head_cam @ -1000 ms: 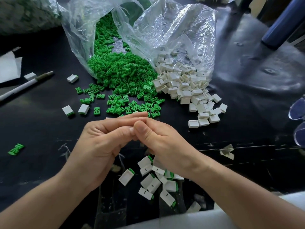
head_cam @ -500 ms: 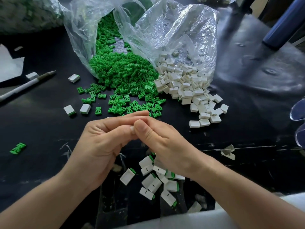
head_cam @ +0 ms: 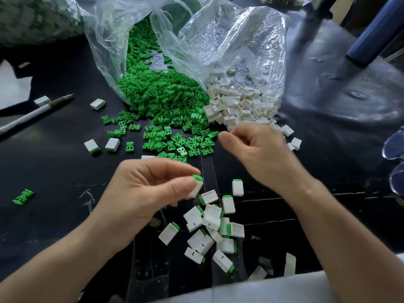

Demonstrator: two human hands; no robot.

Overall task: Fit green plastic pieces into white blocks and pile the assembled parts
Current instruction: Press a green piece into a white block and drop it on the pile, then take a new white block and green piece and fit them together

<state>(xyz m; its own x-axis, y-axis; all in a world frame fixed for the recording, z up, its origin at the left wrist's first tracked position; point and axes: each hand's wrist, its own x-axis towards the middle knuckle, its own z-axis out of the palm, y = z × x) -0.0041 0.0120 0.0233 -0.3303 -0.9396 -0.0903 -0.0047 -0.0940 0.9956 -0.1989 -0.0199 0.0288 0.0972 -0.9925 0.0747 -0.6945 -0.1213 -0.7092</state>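
Assembled parts (head_cam: pixel 211 223) lie piled on scuffed black table (head_cam: pixel 54 171) (glossy, scratched).

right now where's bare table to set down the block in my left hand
Bare table lies left of your left hand, between the pen and the lone green piece. More dark table sits right of the white blocks. Crowded: the green pieces ahead, and the finished pile below the held block.

Table (head_cam: pixel 54 171) is lying bare at left and right; green pieces (head_cam: pixel 166 99), white blocks (head_cam: pixel 240 101) and the assembled pile (head_cam: pixel 209 226) are crowding the middle.
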